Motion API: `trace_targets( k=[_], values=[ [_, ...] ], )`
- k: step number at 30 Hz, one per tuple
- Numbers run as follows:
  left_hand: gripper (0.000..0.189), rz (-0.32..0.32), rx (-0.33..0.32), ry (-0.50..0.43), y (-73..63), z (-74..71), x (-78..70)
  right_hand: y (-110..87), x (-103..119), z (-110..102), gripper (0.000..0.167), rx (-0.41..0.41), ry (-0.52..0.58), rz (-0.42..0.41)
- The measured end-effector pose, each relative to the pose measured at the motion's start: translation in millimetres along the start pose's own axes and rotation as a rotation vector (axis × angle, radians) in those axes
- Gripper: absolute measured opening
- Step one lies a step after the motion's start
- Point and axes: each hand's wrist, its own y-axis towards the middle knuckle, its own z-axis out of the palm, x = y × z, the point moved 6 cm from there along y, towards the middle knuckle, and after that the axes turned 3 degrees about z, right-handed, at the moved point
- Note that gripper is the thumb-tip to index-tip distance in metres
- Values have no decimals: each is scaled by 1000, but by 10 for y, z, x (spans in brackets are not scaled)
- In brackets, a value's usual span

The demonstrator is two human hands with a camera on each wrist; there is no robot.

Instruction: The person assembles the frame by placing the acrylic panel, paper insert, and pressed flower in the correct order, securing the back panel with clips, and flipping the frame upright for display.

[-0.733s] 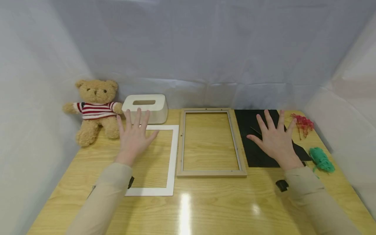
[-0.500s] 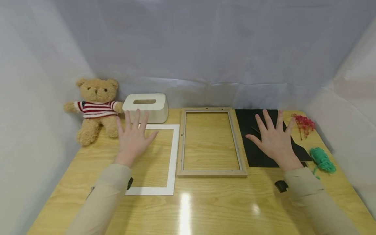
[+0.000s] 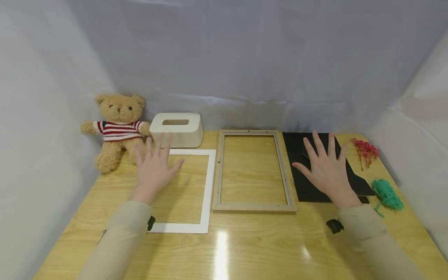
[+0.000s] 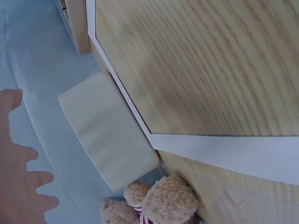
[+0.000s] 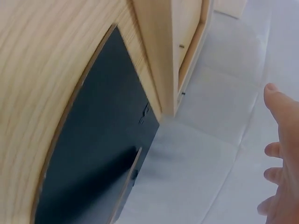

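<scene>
My left hand [image 3: 153, 171], fingers spread, hovers above a white rectangular mat [image 3: 207, 190] on the table and holds nothing. The right hand [image 3: 329, 171] is likewise spread, over a black backing board [image 3: 295, 171] with a stand flap, partly hidden by the hand. Between the two hands a light wooden picture frame [image 3: 216, 175] lies flat, with bare table showing through its opening. The left wrist view shows the mat's white border [image 4: 224, 151]; in the right wrist view the board [image 5: 93, 140] lies beside the frame's edge [image 5: 159, 51].
A teddy bear [image 3: 121, 132] in a striped sweater sits at the back left, next to a white tissue box [image 3: 185, 136]. Dried red flowers [image 3: 364, 148] and a skein of green yarn [image 3: 387, 194] lie at the right edge. White sheeting [image 3: 245, 58] walls the table's back and sides.
The head view has shifted slightly, so the things on the table sit a little further right. My left hand has moved a little to the left. Both hands stay spread.
</scene>
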Motion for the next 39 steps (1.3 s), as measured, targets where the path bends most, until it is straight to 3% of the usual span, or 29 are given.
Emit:
trace_targets(
  k=[6, 14, 19, 23, 30, 35, 39],
  values=[
    [81, -44, -20, -156, -138, -39, 159, -88, 133, 65, 83, 23, 179, -18],
    [58, -54, -115, -358, -337, -169, 450, -327, 444, 252, 72, 107, 657, -24],
    [52, -93, -147, -450, -478, -199, 678, -489, 576, 341, 64, 79, 816, -5],
    [52, -132, -129, -505, -562, -198, 846, -607, 597, 396, 57, 46, 860, 31],
    [53, -190, -64, -720, -699, -163, 1224, -728, 599, 527, 61, 78, 862, 76],
    [54, -326, -66, -827, -848, -105, 1495, -773, 597, 592, 65, 91, 848, 97],
    [40, -388, -126, -1071, -924, -17, 1701, -816, 564, 659, 65, 59, 880, 109]
  ],
)
